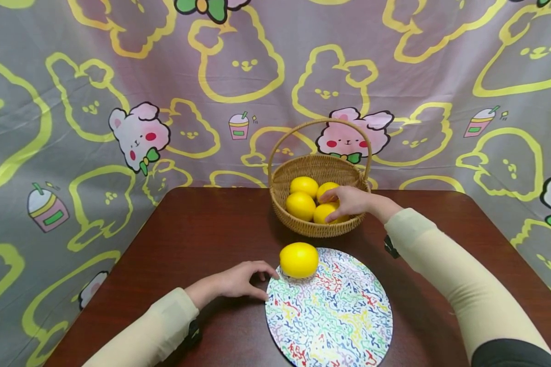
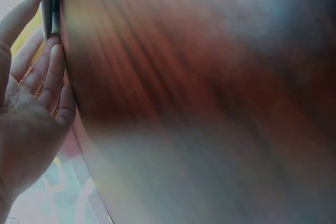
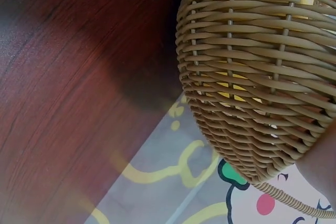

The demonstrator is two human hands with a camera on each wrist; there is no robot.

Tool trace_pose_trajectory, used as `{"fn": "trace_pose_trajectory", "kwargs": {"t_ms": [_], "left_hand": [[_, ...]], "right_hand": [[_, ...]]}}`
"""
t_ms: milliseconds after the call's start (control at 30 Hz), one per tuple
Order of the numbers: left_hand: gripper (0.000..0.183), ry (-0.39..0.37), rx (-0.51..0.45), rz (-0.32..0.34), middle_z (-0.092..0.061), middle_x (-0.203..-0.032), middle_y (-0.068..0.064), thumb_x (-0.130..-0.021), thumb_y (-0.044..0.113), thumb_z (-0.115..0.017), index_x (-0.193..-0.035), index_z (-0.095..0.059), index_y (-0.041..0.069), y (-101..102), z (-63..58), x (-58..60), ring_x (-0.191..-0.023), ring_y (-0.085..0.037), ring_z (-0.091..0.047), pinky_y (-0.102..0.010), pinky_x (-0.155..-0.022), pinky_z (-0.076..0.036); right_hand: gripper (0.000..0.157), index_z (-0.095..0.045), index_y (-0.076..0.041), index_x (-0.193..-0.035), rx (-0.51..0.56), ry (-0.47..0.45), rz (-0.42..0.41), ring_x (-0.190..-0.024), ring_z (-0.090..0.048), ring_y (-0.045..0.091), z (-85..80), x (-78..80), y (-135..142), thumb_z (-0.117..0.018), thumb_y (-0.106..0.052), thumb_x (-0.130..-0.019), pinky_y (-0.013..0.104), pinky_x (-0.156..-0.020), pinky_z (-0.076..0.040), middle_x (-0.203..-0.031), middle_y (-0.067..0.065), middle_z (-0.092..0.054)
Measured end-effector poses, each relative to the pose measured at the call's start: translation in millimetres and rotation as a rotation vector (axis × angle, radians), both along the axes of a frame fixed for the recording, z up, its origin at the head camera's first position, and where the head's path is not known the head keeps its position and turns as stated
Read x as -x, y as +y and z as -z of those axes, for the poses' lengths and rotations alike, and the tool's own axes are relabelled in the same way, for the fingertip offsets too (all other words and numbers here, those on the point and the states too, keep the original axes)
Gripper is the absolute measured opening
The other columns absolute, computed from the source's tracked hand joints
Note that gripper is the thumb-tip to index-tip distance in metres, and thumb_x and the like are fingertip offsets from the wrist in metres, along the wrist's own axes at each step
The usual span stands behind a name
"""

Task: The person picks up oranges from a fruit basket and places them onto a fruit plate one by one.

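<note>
At the left rim of a round plate (image 1: 330, 316) with a multicoloured squiggle pattern is my left hand (image 1: 234, 280), its thumb and fingers spread loosely. In the left wrist view, the fingertips of that left hand (image 2: 31, 103) meet the plate's edge. A yellow lemon (image 1: 299, 260) lies on the upper left of the plate, just beyond these fingers. My right hand (image 1: 351, 200) reaches into a wicker basket (image 1: 319, 229), thumb and fingers spread over the front right lemon (image 1: 321, 213). Several lemons lie in the basket. The basket wall (image 3: 252, 66) hides most of them in the right wrist view.
The basket's tall arched handle (image 1: 319, 121) rises above the lemons. It stands at the back of a dark reddish-brown wooden table (image 1: 211, 224), behind the plate. A patterned cloth (image 1: 239, 61) with cartoon animals hangs behind the table and along its sides.
</note>
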State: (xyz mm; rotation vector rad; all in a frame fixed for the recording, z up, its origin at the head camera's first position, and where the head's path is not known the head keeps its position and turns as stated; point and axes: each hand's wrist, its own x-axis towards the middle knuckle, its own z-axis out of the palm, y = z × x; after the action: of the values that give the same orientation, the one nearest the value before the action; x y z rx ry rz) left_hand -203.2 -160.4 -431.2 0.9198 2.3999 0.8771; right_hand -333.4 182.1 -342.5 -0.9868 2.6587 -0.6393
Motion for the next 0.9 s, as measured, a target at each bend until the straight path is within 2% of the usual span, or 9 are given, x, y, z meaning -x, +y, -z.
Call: {"fn": "trace_pose_trajectory", "kwargs": {"t_ms": [267, 400, 767, 900], "left_hand": [[0.042, -0.006, 0.004, -0.003, -0.058, -0.115, 0.012, -0.083, 0.03, -0.079, -0.122, -0.064, 0.023, 1.0, -1.4, 0.1, -0.098, -0.009, -0.052, -0.028, -0.088, -0.043], [0.043, -0.008, 0.012, -0.004, -0.058, -0.115, 0.012, -0.083, 0.031, -0.079, -0.122, -0.063, 0.024, 1.0, -2.9, 0.1, -0.098, -0.009, -0.051, -0.028, -0.087, -0.043], [0.043, 0.0, -0.001, -0.003, -0.058, -0.115, 0.012, -0.083, 0.029, -0.079, -0.122, -0.064, 0.023, 0.4, -3.2, -0.9, -0.098, -0.009, -0.052, -0.028, -0.087, -0.043], [0.042, -0.007, -0.014, -0.002, -0.058, -0.114, 0.012, -0.083, 0.029, -0.079, -0.122, -0.064, 0.022, 0.6, -1.8, -2.8, -0.097, -0.009, -0.052, -0.028, -0.087, -0.043]], "right_hand": [[0.066, -0.058, -0.006, -0.132, -0.085, 0.061, 0.053, -0.115, -0.051, 0.033, 3.7, -3.1, 2.1, -0.08, -0.039, -0.079, 0.053, -0.102, -0.035, -0.128, 0.013, -0.06], [0.064, -0.058, -0.008, -0.133, -0.106, 0.062, 0.07, -0.112, -0.051, 0.034, 7.3, -4.5, 4.2, -0.079, -0.037, -0.08, 0.054, -0.1, -0.035, -0.126, 0.014, -0.059], [0.062, -0.053, -0.006, -0.137, -0.097, -0.001, -0.015, -0.113, -0.051, 0.032, 14.1, -1.1, 1.0, -0.077, -0.027, -0.083, 0.053, -0.1, -0.036, -0.13, 0.017, -0.055], [0.065, -0.052, -0.004, -0.138, -0.105, -0.036, -0.013, -0.111, -0.051, 0.031, 17.0, -1.5, -2.1, -0.078, -0.027, -0.082, 0.052, -0.099, -0.037, -0.129, 0.017, -0.055]]}}
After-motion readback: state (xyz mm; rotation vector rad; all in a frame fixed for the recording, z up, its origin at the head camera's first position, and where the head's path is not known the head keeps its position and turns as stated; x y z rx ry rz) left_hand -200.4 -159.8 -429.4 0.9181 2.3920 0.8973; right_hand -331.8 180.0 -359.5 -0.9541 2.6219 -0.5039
